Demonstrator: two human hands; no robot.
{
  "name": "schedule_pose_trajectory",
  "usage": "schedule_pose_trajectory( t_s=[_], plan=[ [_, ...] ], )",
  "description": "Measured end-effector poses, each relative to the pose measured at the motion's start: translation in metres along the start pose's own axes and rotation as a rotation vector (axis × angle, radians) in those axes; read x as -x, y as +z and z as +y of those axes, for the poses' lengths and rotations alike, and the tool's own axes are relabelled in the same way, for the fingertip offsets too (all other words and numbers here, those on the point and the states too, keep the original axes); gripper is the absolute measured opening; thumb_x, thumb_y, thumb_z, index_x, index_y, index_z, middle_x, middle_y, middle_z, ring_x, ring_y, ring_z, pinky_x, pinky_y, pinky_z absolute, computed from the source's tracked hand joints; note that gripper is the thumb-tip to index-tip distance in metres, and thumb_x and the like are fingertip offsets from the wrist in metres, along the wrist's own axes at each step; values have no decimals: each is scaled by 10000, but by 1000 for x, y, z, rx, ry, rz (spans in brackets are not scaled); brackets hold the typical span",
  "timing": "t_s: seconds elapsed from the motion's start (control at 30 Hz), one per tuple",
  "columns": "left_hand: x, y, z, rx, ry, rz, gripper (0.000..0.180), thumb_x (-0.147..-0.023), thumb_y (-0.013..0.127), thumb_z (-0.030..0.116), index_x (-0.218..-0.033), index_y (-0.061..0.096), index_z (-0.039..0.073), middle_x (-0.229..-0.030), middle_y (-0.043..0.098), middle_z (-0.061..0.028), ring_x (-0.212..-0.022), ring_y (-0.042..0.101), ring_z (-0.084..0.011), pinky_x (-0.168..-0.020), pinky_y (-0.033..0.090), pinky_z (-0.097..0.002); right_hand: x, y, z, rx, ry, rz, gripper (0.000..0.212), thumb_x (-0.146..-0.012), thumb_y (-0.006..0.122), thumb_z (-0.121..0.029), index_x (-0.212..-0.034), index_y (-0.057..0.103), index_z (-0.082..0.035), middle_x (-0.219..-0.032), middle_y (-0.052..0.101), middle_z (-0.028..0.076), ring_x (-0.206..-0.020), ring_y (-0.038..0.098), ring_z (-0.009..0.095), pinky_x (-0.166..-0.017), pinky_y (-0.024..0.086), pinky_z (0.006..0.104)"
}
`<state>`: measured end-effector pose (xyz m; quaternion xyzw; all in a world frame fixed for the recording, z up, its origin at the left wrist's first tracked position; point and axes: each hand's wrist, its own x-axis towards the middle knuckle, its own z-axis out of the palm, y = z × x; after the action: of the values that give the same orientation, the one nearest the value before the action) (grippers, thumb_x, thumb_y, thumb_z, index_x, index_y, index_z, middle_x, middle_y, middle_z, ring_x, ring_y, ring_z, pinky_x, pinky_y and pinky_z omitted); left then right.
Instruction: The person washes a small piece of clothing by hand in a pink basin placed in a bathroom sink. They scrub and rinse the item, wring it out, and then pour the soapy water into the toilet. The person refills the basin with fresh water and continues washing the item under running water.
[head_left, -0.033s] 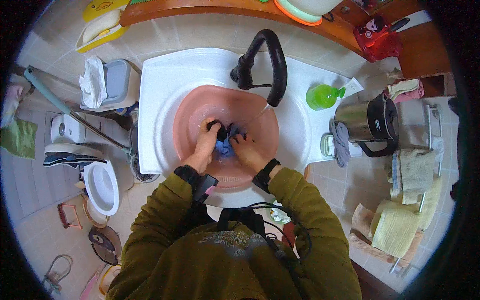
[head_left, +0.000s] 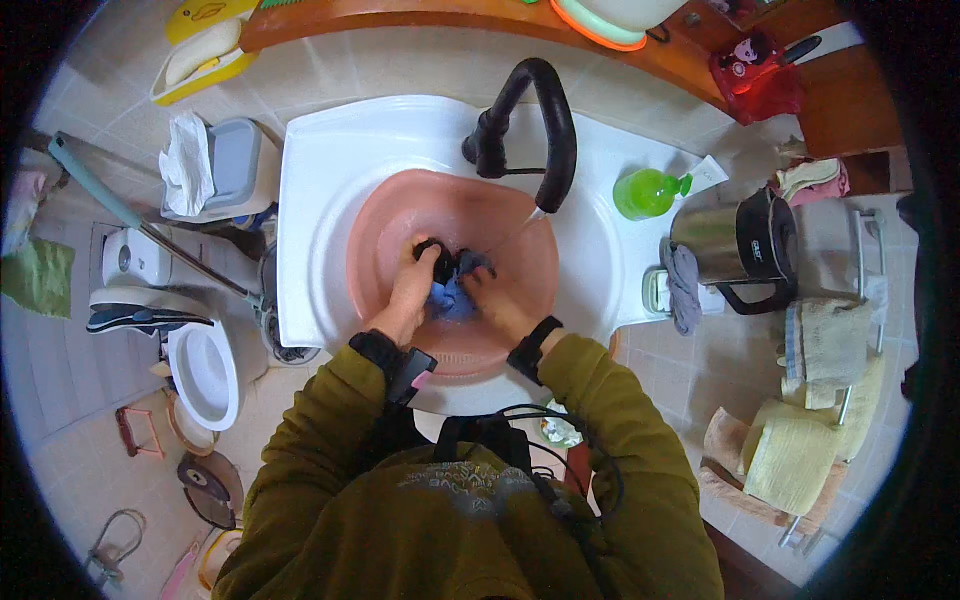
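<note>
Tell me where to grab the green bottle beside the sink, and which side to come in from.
Take the green bottle around its round body, the widest part in view. Come from the front, the person's own side: the black faucet stands to its left and the steel kettle close on its right. Its nozzle points right and looks too slim for a firm hold. The right hand is nearer, though now in the pink basin.

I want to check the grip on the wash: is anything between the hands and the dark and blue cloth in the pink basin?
Nothing visible. The left hand and right hand both clutch the cloth directly inside the pink basin; the black faucet arches above and behind, its stream landing beside them.
</note>
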<state>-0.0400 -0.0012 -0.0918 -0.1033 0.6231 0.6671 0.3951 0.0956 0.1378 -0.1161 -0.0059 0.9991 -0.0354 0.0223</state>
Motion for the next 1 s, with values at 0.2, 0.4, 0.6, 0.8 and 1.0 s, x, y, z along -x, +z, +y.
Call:
schedule_pose_trajectory(
  t_s=[0.2,0.4,0.6,0.8,1.0],
  plan=[
    [-2,-4,-17,-61,102,51,376,-963,598,232,-1311,546,99,-1199,599,-76,-1068,554,-174,-932,446,-302,-5,10,5,-822,515,-96,232,-872,603,-175,-1055,627,-35,-1067,644,172,-979,618,366,-858,491,480],
    [-7,1,-19,-2,0,-50,359,-974,585,294,-1263,593,83,-1186,624,-76,-1057,582,-183,-929,468,-305,-15,-52,10,-1142,328,-20,303,-850,594,-128,-1122,611,5,-1131,643,155,-1090,608,259,-945,475,354],
    [3,13,-6,342,-207,-307,399,-985,514,428,-1195,613,104,-1072,635,-74,-921,637,-201,-811,539,-332,-9,-120,4,-1622,526,-67,336,-840,656,-186,-1133,617,-26,-1183,600,159,-1100,582,289,-977,451,378],
    [11,19,-6,519,-290,-409,460,-1017,428,498,-1202,596,112,-1112,639,-76,-965,647,-205,-860,546,-346,-5,-114,-44,-769,247,358,407,-803,729,-153,-1188,615,-83,-1389,473,182,-1283,437,377,-1063,383,447],
    [20,24,-19,668,-250,-348,369,-1031,406,419,-1167,591,130,-1074,632,-71,-984,635,-215,-818,540,-351,-22,-96,-61,-576,172,439,375,-874,649,-180,-1242,630,-114,-1363,515,166,-1206,502,389,-1032,415,477]
  ],
)
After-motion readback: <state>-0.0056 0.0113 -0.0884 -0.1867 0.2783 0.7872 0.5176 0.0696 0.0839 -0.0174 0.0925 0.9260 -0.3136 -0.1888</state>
